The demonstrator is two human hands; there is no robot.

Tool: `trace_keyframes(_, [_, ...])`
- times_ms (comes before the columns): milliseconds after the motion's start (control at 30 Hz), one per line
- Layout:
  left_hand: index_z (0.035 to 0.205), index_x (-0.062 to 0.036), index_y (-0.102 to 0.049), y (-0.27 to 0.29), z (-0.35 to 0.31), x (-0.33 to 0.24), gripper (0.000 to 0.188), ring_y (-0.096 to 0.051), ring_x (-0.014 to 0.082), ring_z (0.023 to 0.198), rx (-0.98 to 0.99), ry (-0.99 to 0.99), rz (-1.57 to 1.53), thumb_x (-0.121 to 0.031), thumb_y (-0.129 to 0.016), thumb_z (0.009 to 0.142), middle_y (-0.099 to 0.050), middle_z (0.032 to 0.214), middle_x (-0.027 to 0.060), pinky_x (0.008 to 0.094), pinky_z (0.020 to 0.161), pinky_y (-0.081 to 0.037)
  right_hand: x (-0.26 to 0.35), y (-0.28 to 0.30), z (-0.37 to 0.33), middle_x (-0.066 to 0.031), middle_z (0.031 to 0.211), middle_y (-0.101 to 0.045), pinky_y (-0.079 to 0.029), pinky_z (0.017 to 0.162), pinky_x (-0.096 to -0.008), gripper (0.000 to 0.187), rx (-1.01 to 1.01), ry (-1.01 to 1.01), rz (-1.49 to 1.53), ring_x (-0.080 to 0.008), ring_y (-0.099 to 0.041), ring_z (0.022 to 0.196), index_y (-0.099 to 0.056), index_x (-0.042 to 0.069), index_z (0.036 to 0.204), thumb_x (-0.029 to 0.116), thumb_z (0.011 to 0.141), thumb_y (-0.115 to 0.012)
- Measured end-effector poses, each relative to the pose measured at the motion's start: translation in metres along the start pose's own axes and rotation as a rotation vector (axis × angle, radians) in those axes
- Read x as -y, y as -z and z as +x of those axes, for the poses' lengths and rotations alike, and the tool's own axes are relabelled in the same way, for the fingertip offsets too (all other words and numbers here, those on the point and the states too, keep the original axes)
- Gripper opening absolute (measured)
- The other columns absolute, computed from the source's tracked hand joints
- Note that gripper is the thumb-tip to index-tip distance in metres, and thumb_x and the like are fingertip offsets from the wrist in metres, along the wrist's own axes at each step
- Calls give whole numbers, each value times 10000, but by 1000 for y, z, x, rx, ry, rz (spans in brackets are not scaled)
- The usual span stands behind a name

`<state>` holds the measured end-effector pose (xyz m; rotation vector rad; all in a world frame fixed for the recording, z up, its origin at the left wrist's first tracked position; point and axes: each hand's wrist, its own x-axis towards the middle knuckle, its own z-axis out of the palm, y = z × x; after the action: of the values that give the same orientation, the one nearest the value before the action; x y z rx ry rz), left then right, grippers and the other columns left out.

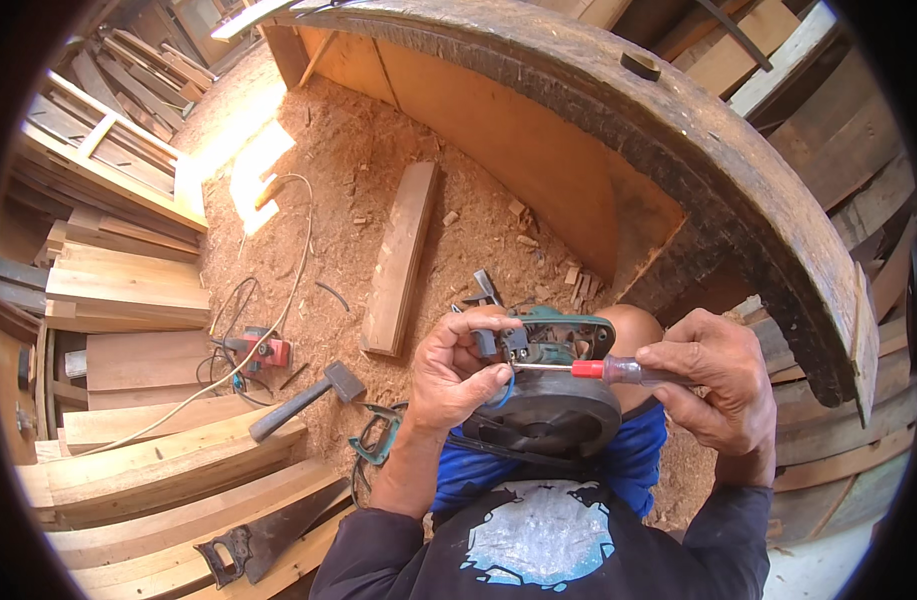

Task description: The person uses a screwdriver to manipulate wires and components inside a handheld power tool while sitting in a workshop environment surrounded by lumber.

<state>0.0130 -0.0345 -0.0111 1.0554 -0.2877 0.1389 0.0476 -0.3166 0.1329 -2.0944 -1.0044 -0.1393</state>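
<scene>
Over my lap, my left hand pinches a small dark block like an electrical switch between thumb and fingers. A blue wire runs down from it. My right hand is closed round a screwdriver with a red and clear handle. Its shaft points left, and the tip is at the block; whether it sits in a screw I cannot tell. Beneath my hands rest an opened green tool housing and a black round part, part of a power tool.
A hammer and a red power tool with cables lie to the left. A green handle-shaped piece is beside my left forearm. A handsaw lies on stacked boards. Ahead are a plank on sawdust and a workbench.
</scene>
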Motion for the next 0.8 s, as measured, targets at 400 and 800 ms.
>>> trace_keyframes(400, [1262, -3, -571, -2, -2, -2, 480, -642, 176, 1149, -4, 34, -15, 57, -767, 828, -598, 1292, 125, 331, 977, -554, -3, 2, 2, -148, 794, -667, -491, 620, -392, 339, -15, 34, -28, -296, -640, 717, -749, -1, 1022, 144, 716, -753])
trace_keyframes(800, [1267, -20, -552, 0, -3, 0, 495, -630, 182, 1169, 4, 15, 8, 72, -756, 826, -600, 1315, 155, 329, 964, -560, 5, 6, 3, -152, 788, -653, -500, 612, -401, 347, -21, 0, -28, -310, -644, 723, -750, -2, 1021, 77, 683, -744])
